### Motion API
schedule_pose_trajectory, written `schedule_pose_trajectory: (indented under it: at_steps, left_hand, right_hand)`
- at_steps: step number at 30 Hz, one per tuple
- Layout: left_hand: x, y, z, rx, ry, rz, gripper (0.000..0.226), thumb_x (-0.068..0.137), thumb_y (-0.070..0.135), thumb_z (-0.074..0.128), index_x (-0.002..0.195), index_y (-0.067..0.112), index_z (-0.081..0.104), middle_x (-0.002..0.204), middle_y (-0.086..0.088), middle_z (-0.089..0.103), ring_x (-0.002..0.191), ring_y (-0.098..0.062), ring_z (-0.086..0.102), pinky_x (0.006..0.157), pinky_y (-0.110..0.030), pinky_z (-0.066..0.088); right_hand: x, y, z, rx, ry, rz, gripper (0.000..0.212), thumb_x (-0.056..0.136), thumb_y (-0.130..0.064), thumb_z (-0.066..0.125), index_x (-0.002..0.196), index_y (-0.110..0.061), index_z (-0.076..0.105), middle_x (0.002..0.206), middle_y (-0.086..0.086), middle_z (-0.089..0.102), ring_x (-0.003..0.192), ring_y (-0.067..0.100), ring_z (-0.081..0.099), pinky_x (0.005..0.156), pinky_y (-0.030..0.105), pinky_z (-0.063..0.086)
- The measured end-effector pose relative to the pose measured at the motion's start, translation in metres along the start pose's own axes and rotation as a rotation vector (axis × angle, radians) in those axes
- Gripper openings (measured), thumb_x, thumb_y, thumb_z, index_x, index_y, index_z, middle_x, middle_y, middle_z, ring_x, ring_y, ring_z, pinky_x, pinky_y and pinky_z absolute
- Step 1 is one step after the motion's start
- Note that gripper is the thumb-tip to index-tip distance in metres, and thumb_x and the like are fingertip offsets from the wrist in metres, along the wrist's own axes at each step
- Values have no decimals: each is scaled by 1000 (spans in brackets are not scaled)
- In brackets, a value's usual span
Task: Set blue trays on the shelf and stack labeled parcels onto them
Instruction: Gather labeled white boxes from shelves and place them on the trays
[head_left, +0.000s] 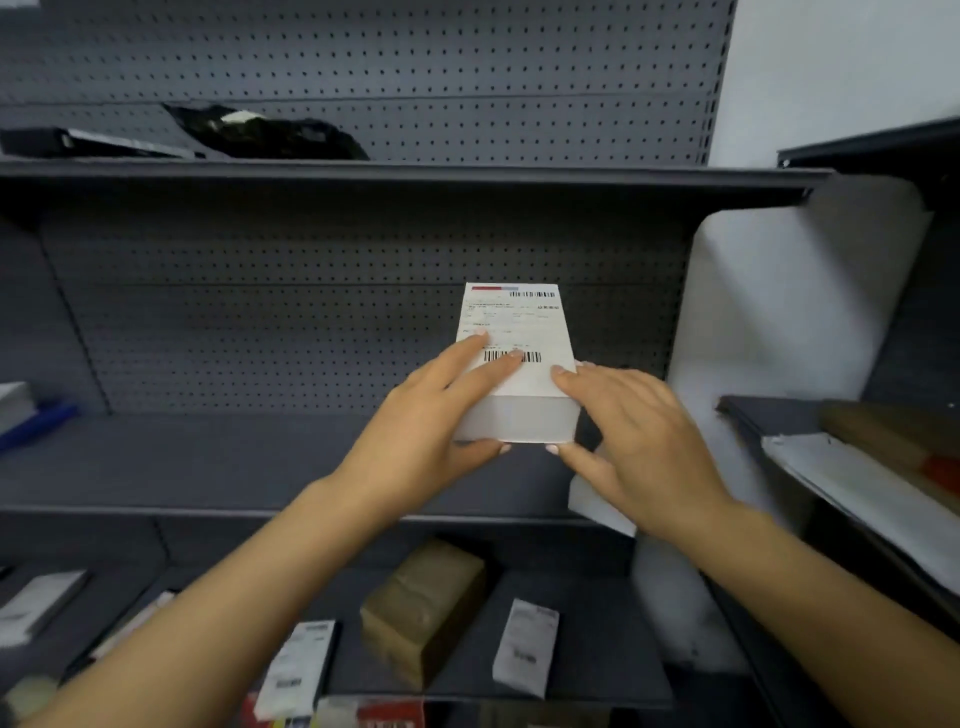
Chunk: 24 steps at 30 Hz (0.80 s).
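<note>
Item: labeled parcel (514, 364), held over middle shelf (208, 462).
Left hand (431, 415) and right hand (639, 431) fingers grip its sides; lower level, label upward, onto a blue tray.

**White labeled parcel held over the middle shelf**

I hold the white parcel (516, 374) between both hands, above the dark grey middle shelf (208, 457). It is a small rectangular box, long axis pointing away from me. Its top face carries a shipping label (514, 322) with a barcode at the far edge and another nearer me. My left hand (431, 410) grips the left side, fingers across the label, thumb under the near edge. My right hand (628, 426) grips the right side. A blue tray (39, 423) shows at the shelf's far left edge, mostly out of frame.
</note>
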<state>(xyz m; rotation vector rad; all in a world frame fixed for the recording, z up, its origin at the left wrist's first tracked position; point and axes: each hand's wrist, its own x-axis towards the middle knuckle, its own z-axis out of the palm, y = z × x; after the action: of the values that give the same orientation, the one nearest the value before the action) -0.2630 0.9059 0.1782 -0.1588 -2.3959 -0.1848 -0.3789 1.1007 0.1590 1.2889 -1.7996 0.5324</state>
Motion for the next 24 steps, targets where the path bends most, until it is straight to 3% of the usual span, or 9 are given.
schedule_pose_trajectory:
  at_steps: [4, 16, 21, 24]
  left_hand:
    - [-35, -11, 40, -39, -52, -66, 79, 75, 28, 77, 143, 35, 37, 153, 4, 29, 133, -22, 39, 99, -38, 40]
    - [-68, -83, 144, -157, -172, -119, 77, 75, 20, 78, 142, 28, 40, 151, -1, 33, 134, -24, 38, 102, -45, 43]
    - [-66, -113, 177, -183, -260, -92, 76, 78, 25, 76, 143, 28, 38, 152, -2, 32, 135, -25, 35, 104, -47, 41]
    - [-66, -127, 193, -201, -299, -79, 77, 78, 23, 76, 144, 27, 37, 151, -3, 33, 135, -27, 36, 105, -47, 39]
  right_hand:
    - [-35, -16, 28, 4, -116, 80, 72, 70, -27, 81, 130, -16, 43, 122, 10, 62, 110, 27, 58, 95, 42, 44]
    - [-69, -19, 131, -85, -346, 242, 75, 58, -26, 88, 124, -13, 54, 111, 8, 67, 100, 27, 64, 88, 41, 50]
    - [-82, -9, 170, -117, -443, 304, 74, 68, -32, 81, 132, -18, 47, 119, 4, 64, 114, 24, 58, 109, 49, 24]
    - [-87, -4, 184, -127, -489, 310, 76, 67, -34, 82, 133, -20, 45, 119, 2, 64, 114, 24, 58, 108, 47, 11]
